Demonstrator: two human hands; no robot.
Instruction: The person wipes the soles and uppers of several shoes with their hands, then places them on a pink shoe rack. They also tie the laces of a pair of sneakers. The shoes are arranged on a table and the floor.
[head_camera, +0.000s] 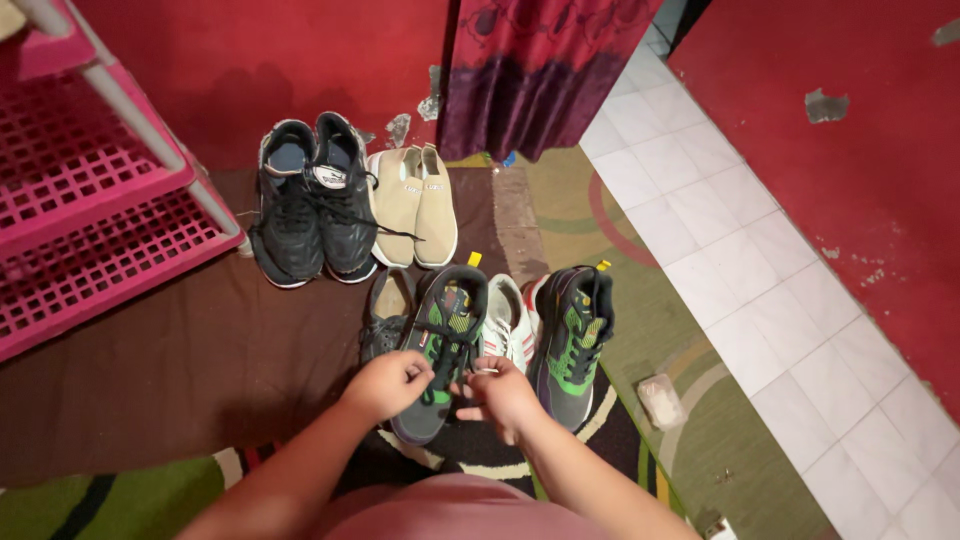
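Down low, both hands are over the near sneaker (440, 345), a dark one with green trim lying toe-first toward the person on the patterned rug (120, 495). The left hand (388, 383) is curled into a loose fist, fingers pinching the green laces. The right hand (502, 393) is curled too, thumb and fingers closed on a lace end beside the shoe's toe. Just right of it sits the matching sneaker (572, 340), untouched, with a white shoe (508, 325) wedged between the pair. A grey shoe (385, 315) peeks out on the left. Further back, black sneakers (310, 200) stand side by side, beige slip-ons (415, 205) right next to them. Off left, a pink rack (90, 210); beyond, a purple curtain (535, 70) against the red wall (260, 60). White tiles (760, 250) run along the right.
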